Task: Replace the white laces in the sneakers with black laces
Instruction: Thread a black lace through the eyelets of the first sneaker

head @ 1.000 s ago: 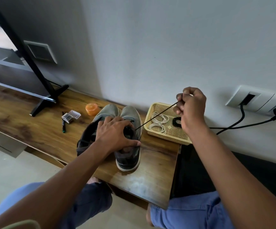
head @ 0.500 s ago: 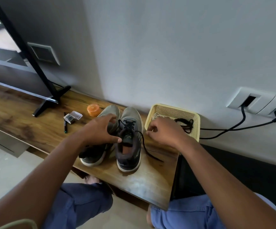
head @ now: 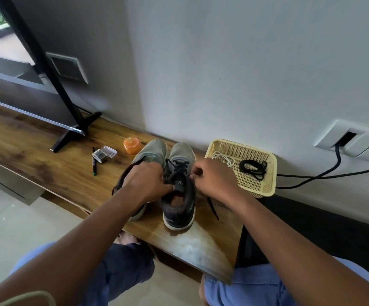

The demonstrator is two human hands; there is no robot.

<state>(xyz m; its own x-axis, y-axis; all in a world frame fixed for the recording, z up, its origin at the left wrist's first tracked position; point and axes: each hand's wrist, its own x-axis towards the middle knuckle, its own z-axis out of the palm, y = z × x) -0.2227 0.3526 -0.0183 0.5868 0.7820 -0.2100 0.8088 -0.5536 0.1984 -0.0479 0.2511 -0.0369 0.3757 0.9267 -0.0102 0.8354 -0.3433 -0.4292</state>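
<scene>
Your knees in blue trousers [head: 245,290] sit nearest, below the edge of the wooden shelf [head: 35,155]. Both forearms reach up onto it. Your left hand [head: 146,182] lies over the left sneaker [head: 150,151], fingers curled, thumb tip touching the tongue of the right sneaker [head: 179,206]; whether it actually grips anything you can't tell from here. Your right hand [head: 212,182] is at the right sneaker's outer side by the top eyelets, fingers curled in tight, pinching the black lace [head: 179,167]. That lace criss-crosses the right sneaker's front; one loose end trails from under your right hand across the wood beside the shoe. The two sneakers stand side by side, touching, toes toward the wall. Just right of them, a cream mesh basket [head: 267,186] holds the white laces [head: 223,156] at its left side and a coiled second black lace [head: 253,168] in the middle, apart. Left of the shoes: black pen [head: 94,164], small clear case [head: 104,153], orange tub [head: 132,145]. Further left, a black stand foot [head: 73,133]. On the wall, a socket [head: 353,138] with a black cable [head: 325,175]
</scene>
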